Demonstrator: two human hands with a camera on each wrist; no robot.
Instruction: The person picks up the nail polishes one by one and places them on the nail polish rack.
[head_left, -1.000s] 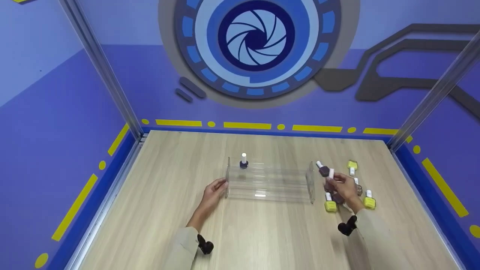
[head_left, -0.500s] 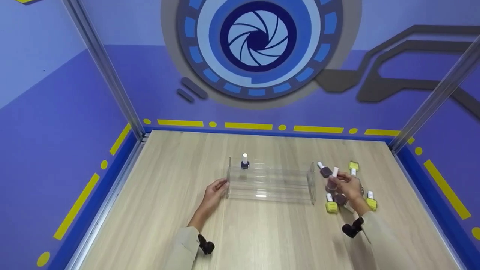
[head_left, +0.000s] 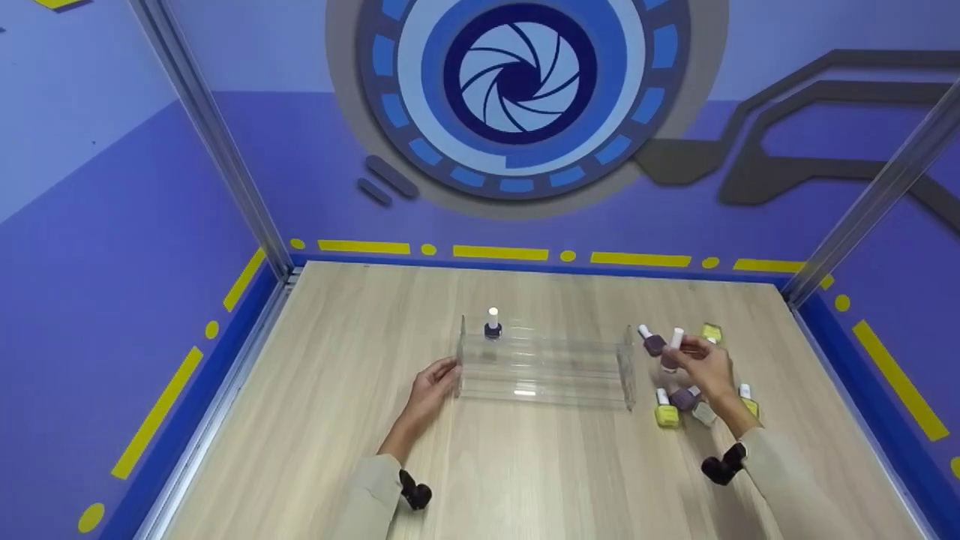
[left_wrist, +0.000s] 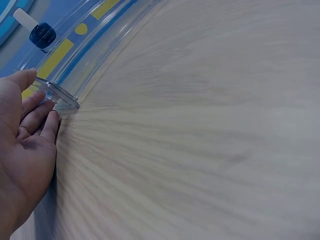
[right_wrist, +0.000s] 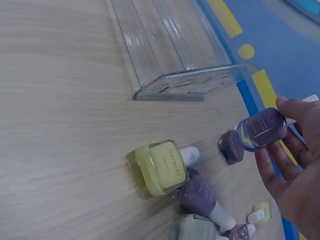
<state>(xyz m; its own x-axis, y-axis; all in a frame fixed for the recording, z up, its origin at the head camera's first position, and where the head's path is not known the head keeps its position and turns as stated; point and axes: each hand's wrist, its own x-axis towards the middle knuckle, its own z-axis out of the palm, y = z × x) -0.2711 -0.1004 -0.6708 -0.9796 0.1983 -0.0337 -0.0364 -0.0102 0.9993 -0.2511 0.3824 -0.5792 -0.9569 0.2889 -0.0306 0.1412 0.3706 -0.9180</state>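
Note:
My right hand (head_left: 709,369) pinches a mauve nail polish bottle (right_wrist: 266,129) with a white cap, held cap up and slightly tilted above several other bottles. Another mauve bottle (head_left: 655,345) lies just left of it in the head view. My left hand (head_left: 431,386) rests its fingers against the left end panel of a clear stepped display rack (head_left: 544,371). In the left wrist view, those fingers (left_wrist: 41,116) lie loosely bent right at the panel's edge. A dark blue nail polish bottle (head_left: 492,330) with a white cap stands upright at the rack's back left.
Near the rack's right end lie a yellow bottle (head_left: 667,417), a mauve one (head_left: 682,398) and a pale one (head_left: 705,413). Farther right are two more yellow bottles, one at the back (head_left: 712,331), the other (head_left: 749,406) partly behind my wrist. A glittery bottle (right_wrist: 237,232) shows in the right wrist view.
My right hand has moved slightly back and right with the mauve bottle, lifting it away from the others. The pale bottle now shows more fully. My left hand stays at the rack.

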